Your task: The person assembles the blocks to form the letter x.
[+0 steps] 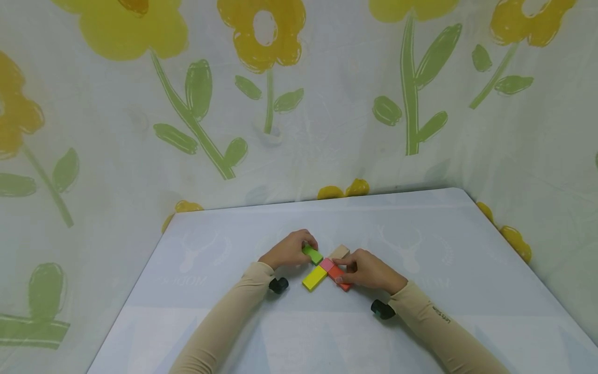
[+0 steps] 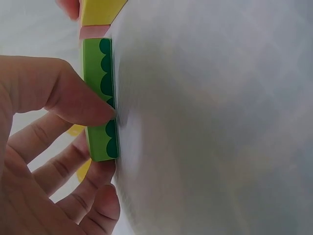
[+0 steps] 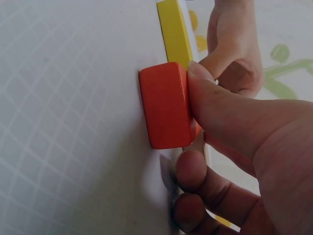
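Small blocks lie in a cross on the table. A pink block [image 1: 326, 264] sits at the centre, with a yellow block [image 1: 315, 278] towards the near left and a plain wooden block [image 1: 339, 252] towards the far right. My left hand [image 1: 290, 250] pinches a green block [image 2: 98, 63] with dark green scallops; its end meets the pink block. My right hand [image 1: 371, 270] grips the red block [image 3: 166, 107] at the near right, thumb along its upper side. The index finger reaches to the pink block. Part of the wooden block is hidden behind the right fingers.
A pale table [image 1: 210, 332] with faint deer prints carries the blocks; its far edge runs along a flowered curtain [image 1: 327, 119]. Black wrist cameras hang under the left wrist [image 1: 279, 285] and the right wrist [image 1: 382, 309].
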The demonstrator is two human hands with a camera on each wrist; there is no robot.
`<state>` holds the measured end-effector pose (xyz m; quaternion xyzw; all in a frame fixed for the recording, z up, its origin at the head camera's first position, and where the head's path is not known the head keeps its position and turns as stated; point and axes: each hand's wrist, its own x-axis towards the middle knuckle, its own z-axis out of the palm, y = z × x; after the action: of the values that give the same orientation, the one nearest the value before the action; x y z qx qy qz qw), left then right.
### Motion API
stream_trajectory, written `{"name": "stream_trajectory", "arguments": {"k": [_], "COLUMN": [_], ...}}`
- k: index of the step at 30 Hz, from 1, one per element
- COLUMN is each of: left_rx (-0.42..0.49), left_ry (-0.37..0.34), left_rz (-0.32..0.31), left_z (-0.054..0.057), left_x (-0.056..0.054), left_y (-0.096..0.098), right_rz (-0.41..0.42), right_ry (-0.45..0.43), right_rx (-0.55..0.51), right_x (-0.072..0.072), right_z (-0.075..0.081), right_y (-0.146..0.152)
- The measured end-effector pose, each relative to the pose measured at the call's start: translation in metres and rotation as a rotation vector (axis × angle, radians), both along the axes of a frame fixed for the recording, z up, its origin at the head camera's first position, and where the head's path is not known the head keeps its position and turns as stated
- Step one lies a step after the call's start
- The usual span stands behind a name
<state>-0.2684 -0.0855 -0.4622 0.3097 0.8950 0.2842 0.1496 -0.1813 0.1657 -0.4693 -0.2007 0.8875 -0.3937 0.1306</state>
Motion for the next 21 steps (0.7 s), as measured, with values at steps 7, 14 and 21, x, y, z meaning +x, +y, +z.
{"name": "stream_trajectory", "arguments": {"k": [7, 14, 21], "left_rx": [0.010, 0.008, 0.011], "left_ry": [-0.017, -0.020, -0.021], "left_rz": [0.002, 0.007, 0.017], "left_z": [-0.0002, -0.0016, -0.0022], "left_x": [0.0010, 0.0033, 0.0059], "left_y": [0.0021, 0.0041, 0.0061], "right_rz": [-0.005, -0.004, 0.006], "right_ry": [-0.008, -0.007, 0.006], "right_rx": [0.000, 0.007, 0.006], "right_x": [-0.0007, 0.0001, 0.0009], "right_z": [-0.0017, -0.0020, -0.0032], "right_y": [0.0008, 0.0014, 0.0026]}}
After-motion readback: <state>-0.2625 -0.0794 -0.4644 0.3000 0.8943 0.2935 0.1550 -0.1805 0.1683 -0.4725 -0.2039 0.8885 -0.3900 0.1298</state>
